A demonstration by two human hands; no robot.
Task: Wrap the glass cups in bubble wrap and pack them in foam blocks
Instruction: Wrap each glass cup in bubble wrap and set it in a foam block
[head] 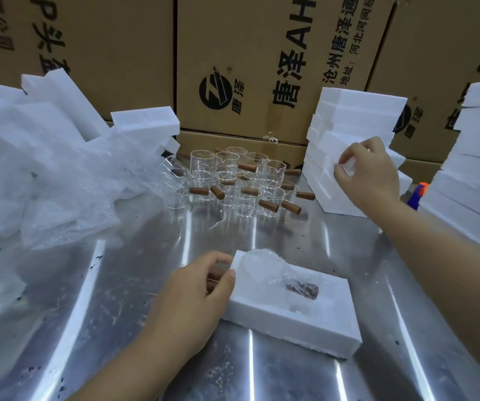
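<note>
A foam block [305, 322], white and rectangular, was seen lying flat on the steel table [123, 285] close to the person. Its long axis ran from left to right, the right end turned slightly nearer. A shaped hollow was cut into its top, and in this hollow a wrapped cup [264, 267] was seated on its side, clouded by bubble wrap. The round body was laid toward the far left corner, and the brown handle [301, 289] was pointed right, along the block's length.

The left end of the block was gripped by the left hand [192, 293], thumb on the upper edge and fingers curled. The right hand [369, 172] was held well apart from it, and a stacked block [331, 157] in the stack of foam blocks [348, 117] was pinched at its edge.

Bare glass cups [233, 180] with wooden handles were clustered mid-table, most upright. A bubble wrap heap [44, 175] was piled at the left, before cardboard boxes [247, 53].
</note>
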